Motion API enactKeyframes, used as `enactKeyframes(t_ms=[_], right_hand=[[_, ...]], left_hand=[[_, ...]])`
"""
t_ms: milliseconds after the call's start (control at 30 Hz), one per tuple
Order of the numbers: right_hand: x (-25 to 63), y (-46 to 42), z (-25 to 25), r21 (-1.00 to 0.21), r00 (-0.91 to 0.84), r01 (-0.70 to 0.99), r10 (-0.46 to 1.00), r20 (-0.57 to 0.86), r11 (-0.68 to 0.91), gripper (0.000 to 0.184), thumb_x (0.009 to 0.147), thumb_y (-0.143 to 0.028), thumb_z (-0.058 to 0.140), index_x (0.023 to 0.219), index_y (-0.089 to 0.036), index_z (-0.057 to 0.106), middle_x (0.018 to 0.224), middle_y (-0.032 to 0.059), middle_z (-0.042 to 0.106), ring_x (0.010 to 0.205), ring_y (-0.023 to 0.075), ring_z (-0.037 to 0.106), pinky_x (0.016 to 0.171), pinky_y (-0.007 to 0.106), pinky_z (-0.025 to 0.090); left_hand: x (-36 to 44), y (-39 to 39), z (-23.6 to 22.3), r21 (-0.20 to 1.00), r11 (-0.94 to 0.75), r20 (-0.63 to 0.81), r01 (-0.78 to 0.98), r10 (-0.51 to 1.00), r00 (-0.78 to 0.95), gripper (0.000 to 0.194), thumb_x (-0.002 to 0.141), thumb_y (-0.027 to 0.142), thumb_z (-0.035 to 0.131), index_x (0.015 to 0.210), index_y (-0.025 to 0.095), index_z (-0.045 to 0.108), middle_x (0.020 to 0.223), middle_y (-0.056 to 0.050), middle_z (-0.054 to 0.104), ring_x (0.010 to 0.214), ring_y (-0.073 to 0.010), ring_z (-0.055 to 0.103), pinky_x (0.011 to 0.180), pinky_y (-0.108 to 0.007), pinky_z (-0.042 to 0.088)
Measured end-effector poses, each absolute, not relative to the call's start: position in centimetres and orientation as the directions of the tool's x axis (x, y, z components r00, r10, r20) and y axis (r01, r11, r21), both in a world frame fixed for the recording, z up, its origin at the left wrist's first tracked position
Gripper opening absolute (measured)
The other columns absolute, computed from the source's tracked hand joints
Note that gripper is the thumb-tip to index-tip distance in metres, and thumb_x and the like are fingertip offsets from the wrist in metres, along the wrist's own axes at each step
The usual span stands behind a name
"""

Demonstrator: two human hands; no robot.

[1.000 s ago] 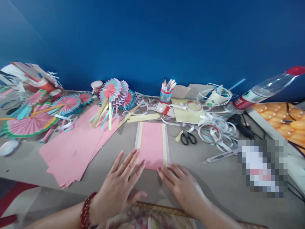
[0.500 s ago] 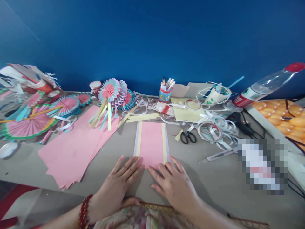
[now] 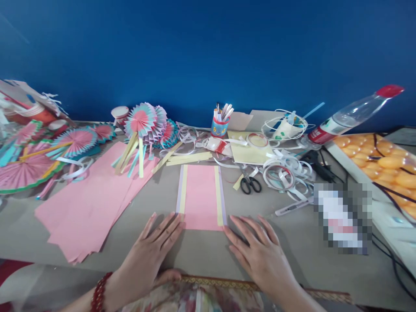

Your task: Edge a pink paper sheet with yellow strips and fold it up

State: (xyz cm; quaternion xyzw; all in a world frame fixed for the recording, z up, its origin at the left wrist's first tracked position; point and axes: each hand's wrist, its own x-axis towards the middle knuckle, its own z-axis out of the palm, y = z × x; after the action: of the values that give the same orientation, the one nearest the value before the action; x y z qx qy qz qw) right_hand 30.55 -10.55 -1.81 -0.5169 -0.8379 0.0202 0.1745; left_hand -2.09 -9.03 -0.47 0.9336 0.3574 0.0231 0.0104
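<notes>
A pink sheet of paper (image 3: 201, 197) lies flat before me, with a yellow and a lilac strip along each side edge. My left hand (image 3: 156, 245) rests open, its fingertips at the sheet's near left corner. Fingers spread, my right hand (image 3: 260, 247) lies at the near right corner, the index fingertip close to or touching the edge. Neither hand grips anything. Larger pink sheets (image 3: 87, 199) are stacked to the left of my left hand. Black-handled scissors (image 3: 250, 185) lie beyond my right hand, beside a utility knife (image 3: 294, 206).
Pleated paper fans (image 3: 141, 121) stand at the back left. A pen cup (image 3: 220, 125) is against the blue wall. Rolls of white tape (image 3: 278, 175), a glue gun (image 3: 320, 167) and a tilted plastic bottle (image 3: 344, 121) occupy the right. A pixelated patch hides one item.
My right hand has slid right, off the sheet's near edge to its corner. My left hand stays at the left corner. The whole view has shifted slightly.
</notes>
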Motion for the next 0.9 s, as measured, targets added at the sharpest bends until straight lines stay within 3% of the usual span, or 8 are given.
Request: enactKeyframes(t_ms=[167,433,567,700,800,900], right_hand=[[30.7,-10.1,-1.7,-0.233,-0.439,0.83,0.851,0.287,0.507,0.03,0.1,-0.04,0.048,0.124,-0.036,0.066,0.13,-0.0007,0.065,0.118,0.0233,0.053,0.114,0.048,0.025],[31.8,-8.8,-1.2,-0.227,-0.541,0.782,0.813,0.214,0.58,0.036,0.098,-0.026,0.05,0.133,-0.032,0.059,0.126,0.0041,0.064,0.113,0.0232,0.056,0.109,0.051,0.03],[30.9,-8.0,-0.5,-0.254,-0.512,0.778,0.815,0.272,0.574,0.034,0.098,-0.024,0.05,0.13,-0.027,0.06,0.12,0.007,0.066,0.11,0.0243,0.057,0.107,0.05,0.032],[28.3,-7.1,0.3,-0.236,-0.517,0.765,0.79,0.331,0.6,0.028,0.095,-0.022,0.053,0.122,-0.022,0.063,0.117,0.0085,0.067,0.107,0.0264,0.056,0.1,0.046,0.039],[26.2,-6.3,0.5,-0.264,-0.573,0.745,0.791,0.216,0.612,0.026,0.09,-0.017,0.061,0.115,-0.02,0.063,0.111,0.0082,0.067,0.103,0.0264,0.057,0.088,0.04,0.044],[25.2,-5.4,0.3,-0.357,-0.585,0.732,0.804,0.107,0.58,0.013,0.086,-0.009,0.063,0.094,-0.02,0.064,0.095,0.0052,0.067,0.09,0.0226,0.058,0.079,0.035,0.044]], left_hand=[[-3.2,-9.6,-0.4,0.003,-0.71,0.031,0.704,0.704,0.709,0.077,0.097,0.059,0.045,0.156,0.014,0.025,0.159,-0.01,0.03,0.147,-0.0285,0.024,0.122,-0.049,0.0],[-4.1,-9.7,-1.2,0.172,-0.628,0.086,0.759,0.777,0.623,0.059,0.098,0.026,0.048,0.153,0.014,0.028,0.159,-0.013,0.03,0.146,-0.027,0.03,0.12,-0.05,0.025],[-3.7,-9.4,-1.0,0.255,-0.6,0.14,0.758,0.798,0.586,0.054,0.099,0.022,0.047,0.15,0.016,0.032,0.157,-0.012,0.033,0.145,-0.0267,0.031,0.118,-0.05,0.03],[-3.0,-8.7,-0.6,0.248,-0.625,0.123,0.74,0.778,0.616,0.051,0.098,0.026,0.049,0.148,0.021,0.039,0.159,-0.011,0.028,0.146,-0.0305,0.029,0.116,-0.053,0.032],[-2.4,-8.3,-0.5,0.256,-0.634,0.123,0.73,0.77,0.625,0.053,0.097,0.028,0.052,0.148,0.02,0.038,0.158,-0.012,0.032,0.144,-0.0318,0.032,0.116,-0.054,0.032],[-2.2,-8.4,-0.2,0.361,-0.567,0.181,0.74,0.821,0.541,0.043,0.098,0.029,0.052,0.138,0.017,0.046,0.144,-0.016,0.049,0.132,-0.0296,0.047,0.108,-0.048,0.042]])
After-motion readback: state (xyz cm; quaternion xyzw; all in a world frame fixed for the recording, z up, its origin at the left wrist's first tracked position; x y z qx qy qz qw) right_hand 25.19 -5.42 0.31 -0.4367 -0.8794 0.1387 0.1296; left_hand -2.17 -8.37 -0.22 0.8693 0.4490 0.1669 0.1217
